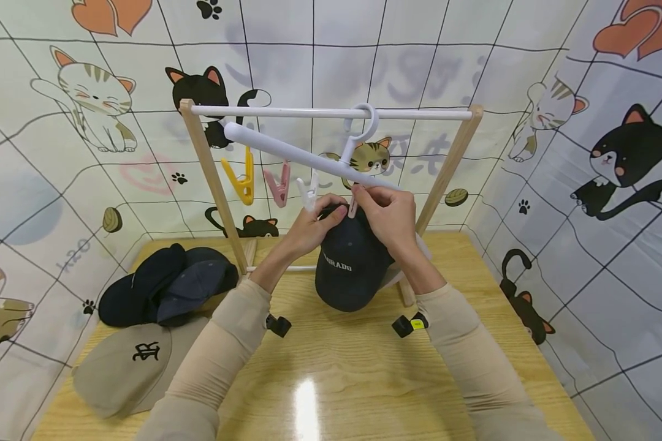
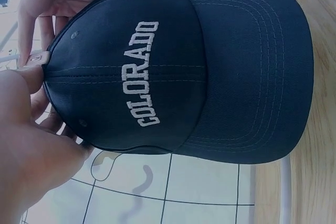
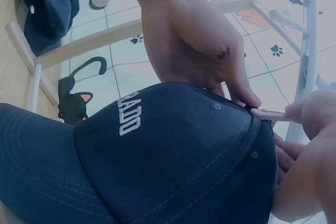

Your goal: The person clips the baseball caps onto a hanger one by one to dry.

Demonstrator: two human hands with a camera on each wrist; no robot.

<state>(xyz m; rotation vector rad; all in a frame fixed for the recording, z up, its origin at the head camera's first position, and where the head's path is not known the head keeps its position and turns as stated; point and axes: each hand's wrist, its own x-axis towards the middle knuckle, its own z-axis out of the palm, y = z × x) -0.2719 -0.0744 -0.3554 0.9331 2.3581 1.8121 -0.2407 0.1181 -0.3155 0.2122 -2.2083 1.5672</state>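
Observation:
A dark cap [image 1: 349,263] with COLORADO lettering [image 2: 140,74] hangs crown up, its brim downward, below a white hanger [image 1: 287,149]. My left hand [image 1: 314,228] grips the top of the crown between thumb and fingers. At the same spot my right hand [image 1: 388,220] pinches a pale pink clothespin [image 3: 270,114], whose tip is right at the cap's top. More clothespins hang from the hanger bar to the left: a yellow one [image 1: 245,177], a pink one [image 1: 278,185] and a white one [image 1: 308,191]. The hanger tilts down to the right.
The hanger hooks over the white rod [image 1: 287,113] of a wooden-sided rack [image 1: 212,184] standing on the wood table [image 1: 364,380]. At left lie dark caps [image 1: 165,285] and a beige cap [image 1: 124,367]. Cat-printed sheets [image 1: 309,67] enclose the table's back and sides.

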